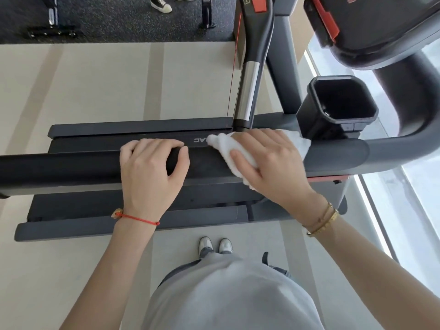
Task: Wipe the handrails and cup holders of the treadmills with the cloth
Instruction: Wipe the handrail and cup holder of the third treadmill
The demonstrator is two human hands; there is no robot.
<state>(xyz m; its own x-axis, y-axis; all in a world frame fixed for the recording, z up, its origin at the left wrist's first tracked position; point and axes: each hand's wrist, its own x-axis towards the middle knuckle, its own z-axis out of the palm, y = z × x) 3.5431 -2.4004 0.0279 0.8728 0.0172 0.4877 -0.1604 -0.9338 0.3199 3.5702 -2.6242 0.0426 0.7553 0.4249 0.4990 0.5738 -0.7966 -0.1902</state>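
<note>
A black padded handrail (59, 169) runs across the view from the left edge to a grey arm at the right. My left hand (152, 167) grips the rail from above, fingers curled over its far side. My right hand (269, 160) holds a white cloth (225, 145) wrapped over the rail, just right of my left hand. Behind and to the right of the cloth sits a black square cup holder (338, 106). A second handrail (247, 91), chrome and dark, stretches away beyond the cloth.
The treadmill deck and belt (95, 139) lie under the rail. The console (371, 27) with red trim is at the top right. A window (409, 186) runs along the right. Another person's shoes (162, 3) stand on the dark floor at the top.
</note>
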